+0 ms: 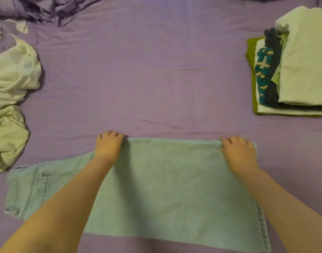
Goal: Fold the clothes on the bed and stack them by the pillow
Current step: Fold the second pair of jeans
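Light blue jeans [167, 189] lie folded across the near part of the purple bed, waistband and pocket at the left. My left hand [108, 145] grips the far folded edge of the jeans near its left end, fingers curled over it. My right hand [238, 150] grips the same far edge near its right end. A stack of folded clothes [291, 70] sits at the right: a pale garment on top, dark and teal pieces under it, a green one at the bottom.
A crumpled pale garment [12, 95] lies at the left edge of the bed. Rumpled purple bedding [52, 10] bunches at the far left. Bare purple sheet [147, 73] stretches between the pile and the stack.
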